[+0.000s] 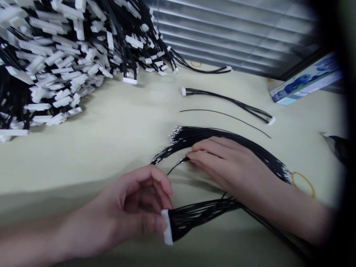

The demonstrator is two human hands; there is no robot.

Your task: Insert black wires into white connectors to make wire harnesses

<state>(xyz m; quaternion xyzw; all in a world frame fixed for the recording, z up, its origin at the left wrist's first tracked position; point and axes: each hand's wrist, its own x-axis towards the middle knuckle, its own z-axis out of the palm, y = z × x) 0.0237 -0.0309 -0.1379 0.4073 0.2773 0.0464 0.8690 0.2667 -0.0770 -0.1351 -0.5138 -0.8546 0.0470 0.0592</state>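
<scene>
My left hand (pixel 133 211) pinches the white connector (pixel 167 227) of a wire harness between thumb and fingers. Many black wires (pixel 200 215) fan out of that connector and run right, passing under my right forearm. My right hand (pixel 228 163) has its fingertips closed on thin black wires (pixel 182 160) with small metal ends, just in front of a loose bundle of black wires (pixel 211 133). How many wires the right fingers hold is hidden. One thin wire end reaches from the right fingertips toward the left hand.
A big heap of harnesses with white connectors (pixel 63 66) covers the back left. Behind the bundle lie a single black wire (pixel 222 113) and a short harness (pixel 228 99). A rubber band (pixel 304 183) lies at the right. A printed box (pixel 306 79) stands beside the metal slats (pixel 230 29).
</scene>
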